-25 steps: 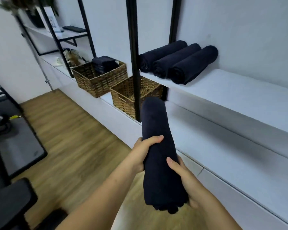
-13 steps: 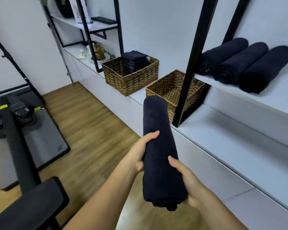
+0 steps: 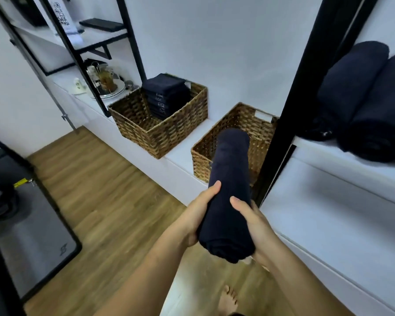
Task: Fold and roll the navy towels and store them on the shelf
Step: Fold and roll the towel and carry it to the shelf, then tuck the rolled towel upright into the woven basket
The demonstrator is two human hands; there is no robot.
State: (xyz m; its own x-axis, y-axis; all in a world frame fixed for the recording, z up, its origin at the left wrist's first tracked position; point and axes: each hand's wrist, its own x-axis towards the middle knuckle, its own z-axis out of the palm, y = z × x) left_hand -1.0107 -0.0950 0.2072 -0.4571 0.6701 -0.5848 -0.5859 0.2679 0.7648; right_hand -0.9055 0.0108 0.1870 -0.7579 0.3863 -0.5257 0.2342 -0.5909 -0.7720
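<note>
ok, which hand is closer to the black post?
Right. The right hand grips the roll on its post-facing side, just left of the foot of the post. The left hand grips the opposite side, with the roll between it and the post.

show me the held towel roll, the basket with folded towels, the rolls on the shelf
held towel roll (image 3: 228, 165), head view, upper half of roll
basket with folded towels (image 3: 180, 131), head view, outer wicker wall
shelved rolls (image 3: 351, 83), head view, side of left roll
</note>
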